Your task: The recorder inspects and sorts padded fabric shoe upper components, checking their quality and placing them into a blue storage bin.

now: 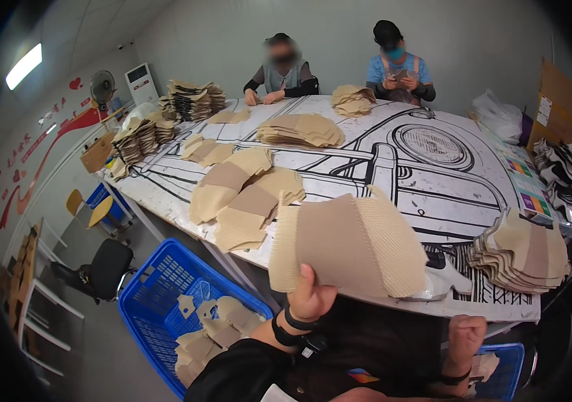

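Observation:
My left hand (311,299) is closed on the lower edge of a sewn fabric piece (346,244), thumb on its face. The piece has a plain brown middle band between two beige mesh sides, joined by zigzag seams. It is held up over the table's near edge. My right hand (465,336) is curled into a fist low at the right, apart from the fabric, with nothing showing in it. Similar fabric pieces (227,182) overlap on the table just left of the held one. A stack of them (527,251) lies at the near right corner.
The table (453,211) has a black-and-white printed top. More fabric stacks (301,130) lie across it. A blue basket (165,315) with fabric pieces stands on the floor at the left; another blue basket (506,375) is low right. Two co-workers (284,77) sit at the far side.

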{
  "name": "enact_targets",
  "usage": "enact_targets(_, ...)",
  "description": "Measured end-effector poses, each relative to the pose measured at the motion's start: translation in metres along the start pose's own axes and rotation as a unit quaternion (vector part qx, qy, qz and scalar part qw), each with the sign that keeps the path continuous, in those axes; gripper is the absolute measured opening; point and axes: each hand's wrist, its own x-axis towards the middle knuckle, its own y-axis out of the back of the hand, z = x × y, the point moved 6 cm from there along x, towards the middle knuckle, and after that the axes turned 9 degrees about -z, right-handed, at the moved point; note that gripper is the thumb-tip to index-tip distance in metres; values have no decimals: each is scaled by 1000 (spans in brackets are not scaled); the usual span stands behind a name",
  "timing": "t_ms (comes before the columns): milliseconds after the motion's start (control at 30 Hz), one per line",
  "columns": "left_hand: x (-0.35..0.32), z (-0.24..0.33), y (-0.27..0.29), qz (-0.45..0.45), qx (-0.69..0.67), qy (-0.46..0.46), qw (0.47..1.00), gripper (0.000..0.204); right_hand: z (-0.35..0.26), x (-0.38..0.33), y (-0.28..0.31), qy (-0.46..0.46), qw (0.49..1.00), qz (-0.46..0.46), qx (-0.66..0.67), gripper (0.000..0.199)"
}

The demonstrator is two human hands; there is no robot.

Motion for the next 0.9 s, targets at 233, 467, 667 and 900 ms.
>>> enact_targets(233, 5, 16, 12, -1, 32, -49, 998, 49, -34, -3, 50, 194, 978, 80, 3, 15)
enact_targets(467, 18, 25, 27, 49, -30, -42, 997, 50, -50, -19, 96, 239, 941, 168, 172, 18)
enact_targets(667, 28, 34, 26, -14, -90, -62, 994, 48, -75, -23, 119, 310, 925, 158, 151, 5)
enact_targets(900, 27, 25, 25, -36, -145, -49, 988, 48, -71, -9, 106, 243, 959, 30, 140, 28)
